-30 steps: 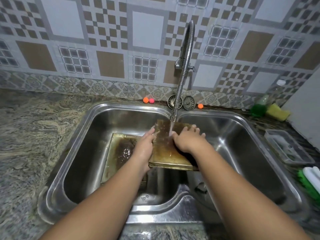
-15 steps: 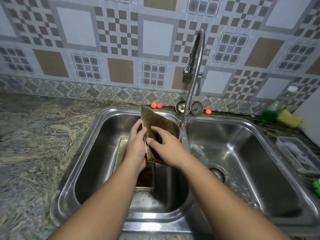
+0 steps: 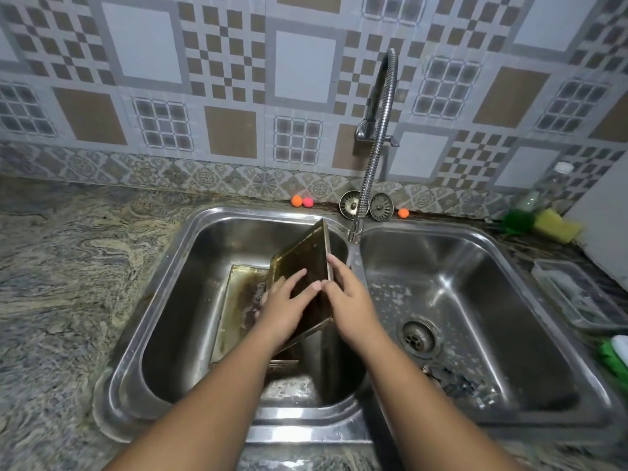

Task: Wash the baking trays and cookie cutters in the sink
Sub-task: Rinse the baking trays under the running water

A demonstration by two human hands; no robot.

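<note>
Head view: you are looking down into a steel double sink (image 3: 217, 212). Its faucet (image 3: 378, 144) rises from the back wall between the two basins. Just left of and below the faucet's spout, you hold a stained tray (image 3: 306, 256) tilted up on edge over the left basin. Your left hand (image 3: 283, 309) clasps its lower left side, with fingers across the dark face. Your right hand (image 3: 346, 300) grips the right edge (fingers curled round it). A second tray (image 3: 238, 300) lies flat on that basin's floor, farther left of the faucet.
</note>
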